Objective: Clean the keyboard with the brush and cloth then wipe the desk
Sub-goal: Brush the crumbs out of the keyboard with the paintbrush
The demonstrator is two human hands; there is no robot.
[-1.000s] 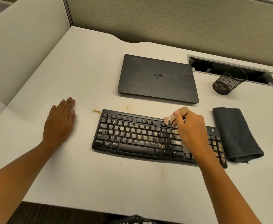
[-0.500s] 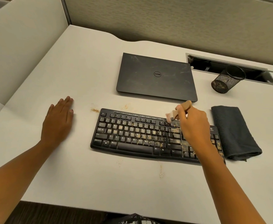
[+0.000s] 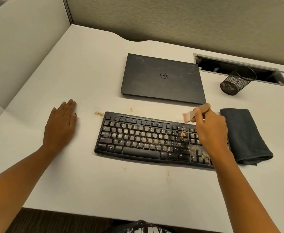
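Note:
A black keyboard [image 3: 143, 140] lies on the white desk [image 3: 87, 182], its keys dusted with tan crumbs, thickest on the right side. My right hand [image 3: 210, 130] grips a small wooden-handled brush [image 3: 190, 115]; its pale bristles are blurred at the keyboard's upper right edge. My left hand [image 3: 61, 126] rests flat on the desk, left of the keyboard. A folded dark grey cloth [image 3: 245, 135] lies just right of the keyboard, partly behind my right wrist.
A closed black laptop [image 3: 163, 78] sits behind the keyboard. A black mesh pen cup [image 3: 235, 83] lies tipped by the open cable slot [image 3: 238, 68] at the back right. Crumb piles [image 3: 98, 113] dot the desk near the keyboard's top left. Partition walls bound the left and back.
My right hand has swept the brush up and rightward, from the keys toward the keyboard's top right edge. My left hand has stayed flat on the desk.

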